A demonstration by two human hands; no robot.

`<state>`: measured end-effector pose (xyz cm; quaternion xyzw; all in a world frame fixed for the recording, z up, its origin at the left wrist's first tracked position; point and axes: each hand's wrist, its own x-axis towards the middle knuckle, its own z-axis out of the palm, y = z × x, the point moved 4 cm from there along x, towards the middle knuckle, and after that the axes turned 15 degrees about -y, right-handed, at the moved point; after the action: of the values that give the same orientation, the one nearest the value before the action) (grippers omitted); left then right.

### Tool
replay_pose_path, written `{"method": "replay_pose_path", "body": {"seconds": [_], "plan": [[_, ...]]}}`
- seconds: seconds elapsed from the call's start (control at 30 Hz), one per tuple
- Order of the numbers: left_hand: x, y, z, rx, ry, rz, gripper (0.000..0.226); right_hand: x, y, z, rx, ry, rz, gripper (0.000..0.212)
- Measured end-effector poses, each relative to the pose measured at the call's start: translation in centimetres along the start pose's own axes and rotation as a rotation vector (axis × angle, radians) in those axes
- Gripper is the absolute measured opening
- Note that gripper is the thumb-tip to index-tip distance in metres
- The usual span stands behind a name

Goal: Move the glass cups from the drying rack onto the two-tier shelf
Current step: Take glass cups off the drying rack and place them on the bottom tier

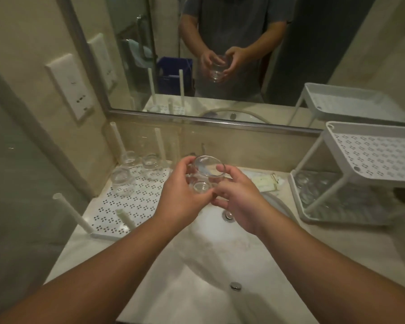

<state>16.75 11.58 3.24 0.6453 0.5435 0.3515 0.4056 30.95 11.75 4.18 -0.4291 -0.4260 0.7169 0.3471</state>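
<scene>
- Both forearms reach forward from the bottom edge over the white sink (197, 288), converging above the basin near its drain (228, 216).
- Left hand (177, 194) comes in from the left with its wrist roughly level; its fingers curl round the left side of a glass cup (205, 175), thumb near the rim, so this grip is closed on the cup.
- Right hand (237, 197) mirrors it from the right: its thumb lies on the cup's rim and its fingers wrap under and round the base, a second closed grip on the same cup.
- That glass cup is held in the air between the two hands, tilted so its open mouth faces up and towards the camera, above the far part of the sink.
- On the left of the desk (337, 249) lies the drying rack (131, 202), a perforated white tray with upright pegs; three more cups (150, 163) stand at its far end.
- At the right stands the two-tier shelf (369, 157); its lower tier holds several clear glasses (313, 183), though their number is hard to tell.
- Behind everything, a mirror (220, 54) reflects the person holding the cup in both hands.
</scene>
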Motion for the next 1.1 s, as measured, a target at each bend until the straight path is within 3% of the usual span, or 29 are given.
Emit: {"method": "replay_pose_path", "body": {"seconds": [0.23, 0.43, 0.8, 1.1], "plan": [[1.4, 2.4, 7.8, 0.002, -0.134, 0.055, 0.072, -3.7, 1.0, -7.0, -0.077, 0.103, 0.010, 0.070], [1.8, 3.6, 14.3, 0.050, -0.246, 0.074, 0.079, -6.8, 2.2, -12.8, -0.084, 0.161, -0.022, 0.076], [2.4, 6.3, 24.4, 0.067, -0.387, 0.026, 0.085, -11.5, 4.6, -22.7, -0.143, 0.300, -0.031, 0.069], [3.5, 7.2, 30.5, 0.335, -0.503, -0.002, 0.082, -13.7, 6.6, -29.3, -0.219, 0.408, -0.031, 0.076]]}}
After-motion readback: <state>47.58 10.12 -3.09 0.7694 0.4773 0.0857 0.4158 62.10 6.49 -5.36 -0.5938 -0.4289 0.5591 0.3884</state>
